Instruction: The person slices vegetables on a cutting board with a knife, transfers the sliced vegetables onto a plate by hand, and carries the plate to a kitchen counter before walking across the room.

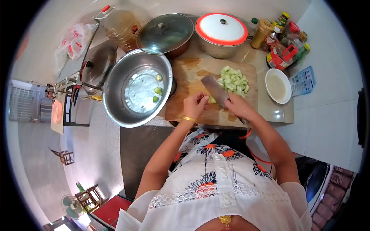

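My right hand [239, 106] is wrapped round the handle of a cleaver [214, 89], its broad blade slanting to the upper left above the wooden cutting board [185, 82]. My left hand [195, 105] has its fingers curled in a pinch over the board's front part; whatever they hold is hidden. Between the two hands lies a small green vegetable piece [212, 99]. Chopped pale green vegetable pieces [233, 80] are heaped on the right of the board. A large metal basin [109, 90] stands left of the board with several green pieces inside.
Behind the board stand a glass-lidded pan [166, 34] and a white-lidded pot [221, 30] with a red rim. At right are a white bowl [278, 86], a blue packet [303, 81] and several seasoning bottles [279, 56]. A big plastic jug [121, 29] stands at back left.
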Motion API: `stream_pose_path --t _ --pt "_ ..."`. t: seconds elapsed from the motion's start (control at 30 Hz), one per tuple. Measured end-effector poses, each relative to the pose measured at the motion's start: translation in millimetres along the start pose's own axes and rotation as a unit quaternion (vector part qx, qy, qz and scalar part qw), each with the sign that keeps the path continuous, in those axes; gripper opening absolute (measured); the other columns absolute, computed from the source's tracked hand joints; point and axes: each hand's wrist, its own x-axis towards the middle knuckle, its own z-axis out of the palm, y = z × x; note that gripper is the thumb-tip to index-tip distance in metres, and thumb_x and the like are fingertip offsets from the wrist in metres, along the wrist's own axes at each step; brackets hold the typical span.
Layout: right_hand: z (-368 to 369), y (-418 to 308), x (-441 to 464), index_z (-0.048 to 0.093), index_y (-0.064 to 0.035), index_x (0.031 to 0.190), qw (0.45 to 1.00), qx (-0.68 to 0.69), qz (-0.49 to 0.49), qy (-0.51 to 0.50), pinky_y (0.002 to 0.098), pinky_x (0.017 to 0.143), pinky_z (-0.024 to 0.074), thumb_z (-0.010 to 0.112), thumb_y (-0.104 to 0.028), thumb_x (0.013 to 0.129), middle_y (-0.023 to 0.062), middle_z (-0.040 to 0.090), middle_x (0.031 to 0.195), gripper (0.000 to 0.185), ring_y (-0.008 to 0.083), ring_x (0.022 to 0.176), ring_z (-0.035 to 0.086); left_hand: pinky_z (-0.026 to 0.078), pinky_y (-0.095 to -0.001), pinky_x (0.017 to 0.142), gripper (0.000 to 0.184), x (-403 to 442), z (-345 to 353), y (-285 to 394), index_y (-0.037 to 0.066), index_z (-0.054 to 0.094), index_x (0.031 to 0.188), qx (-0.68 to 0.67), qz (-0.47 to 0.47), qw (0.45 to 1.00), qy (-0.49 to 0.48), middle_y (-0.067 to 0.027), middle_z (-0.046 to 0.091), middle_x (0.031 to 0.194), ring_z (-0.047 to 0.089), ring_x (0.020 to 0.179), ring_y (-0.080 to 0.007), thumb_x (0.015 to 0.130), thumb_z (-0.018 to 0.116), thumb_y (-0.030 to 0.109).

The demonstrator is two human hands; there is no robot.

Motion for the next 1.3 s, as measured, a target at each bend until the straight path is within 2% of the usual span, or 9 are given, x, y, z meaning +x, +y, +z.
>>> stream_pose_path --t 0.17,0.37,0.43,0.7,0.87,0.97,1.03,1.17,1.3 --pt "-1 15 -2 0.049 0.0034 0.076 0.987 -0.123 -0.099 -0.03 0.0401 0.062 0.0401 0.046 -0.018 0.071 0.0218 0.053 0.071 0.022 0.0334 0.068 0.053 0.041 -0.0199 0.041 0.011 -2 -67 30 -0.002 0.056 0.08 -0.13 0.106 0.986 0.024 -0.004 0.056 0.063 0.053 0.05 -0.0078 0.076 0.055 0.009" --pt "-15 34 7 0.049 0.001 0.079 0.97 -0.183 -0.092 0.132 0.0434 0.061 0.0398 0.048 -0.02 0.073 0.0216 0.053 0.07 0.022 0.0365 0.067 0.052 0.047 -0.0294 0.059 0.019 51 -183 -22 0.007 0.061 0.076 0.381 -0.018 0.919 0.098 -0.0096 0.061 0.07 0.059 0.061 -0.0214 0.064 0.065 0.021" --pt "-9 26 0 0.049 0.0008 0.081 0.965 -0.202 -0.109 0.129 0.0439 0.061 0.0399 0.048 -0.02 0.073 0.0215 0.053 0.07 0.022 0.037 0.067 0.052 0.045 -0.0328 0.069 0.026 55 -194 -37 0.011 0.061 0.078 0.449 -0.084 0.889 0.036 -0.0099 0.061 0.077 0.058 0.074 -0.0244 0.058 0.068 0.027" --pt "19 4 -24 0.049 -0.0004 0.079 0.954 -0.273 -0.116 0.054 0.0445 0.061 0.0404 0.047 -0.02 0.073 0.0208 0.054 0.069 0.02 0.0368 0.067 0.053 0.045 -0.0345 0.07 0.016 63 -189 -55 0.009 0.061 0.071 0.487 0.029 0.871 -0.056 -0.0116 0.06 0.076 0.057 0.075 -0.0278 0.058 0.062 0.018" --pt "21 17 -17 0.05 -0.0016 0.078 0.962 -0.219 -0.133 0.089 0.0446 0.06 0.0406 0.048 -0.022 0.073 0.0206 0.054 0.069 0.021 0.0364 0.067 0.053 0.046 -0.0358 0.059 0.015 43 -173 4 0.009 0.058 0.077 0.555 0.123 0.81 0.145 -0.0114 0.058 0.075 0.057 0.066 -0.0276 0.063 0.058 0.015" --pt "18 19 -16 0.05 -0.0009 0.081 0.978 -0.172 -0.097 0.074 0.0423 0.059 0.0413 0.048 -0.023 0.072 0.0199 0.053 0.066 0.023 0.0351 0.063 0.053 0.045 -0.035 0.053 0.019 31 -132 31 0.01 0.054 0.086 0.415 0.313 0.839 0.162 -0.0115 0.055 0.074 0.056 0.062 -0.0281 0.068 0.056 0.01" --pt "18 27 -11 0.05 -0.0005 0.083 0.988 -0.102 -0.089 0.067 0.0394 0.054 0.0416 0.048 -0.022 0.073 0.0177 0.053 0.063 0.023 0.0309 0.056 0.053 0.046 -0.033 0.054 0.018 27 -89 30 0.007 0.055 0.084 0.303 0.31 0.895 0.106 -0.0109 0.056 0.073 0.057 0.06 -0.0243 0.066 0.059 0.008" --pt "14 21 -16 0.048 0.0001 0.088 0.992 0.127 -0.01 0.028 0.0299 0.041 0.0397 0.046 -0.017 0.077 0.01 0.049 0.056 0.021 0.016 0.04 0.047 0.045 -0.0222 0.052 0.016 37 -8 -22 0.001 0.056 0.083 0.112 0.144 0.982 -0.055 -0.0062 0.059 0.073 0.055 0.059 -0.0097 0.07 0.062 0.007" --pt "11 25 -16 0.047 -0.0002 0.087 0.988 0.145 -0.024 0.043 0.026 0.036 0.0367 0.045 -0.015 0.079 0.0068 0.048 0.055 0.017 0.0096 0.037 0.044 0.045 -0.0207 0.051 0.017 51 39 -71 0.0 0.057 0.083 -0.068 0.049 0.995 -0.05 -0.0054 0.059 0.07 0.054 0.055 -0.0089 0.07 0.064 0.008"
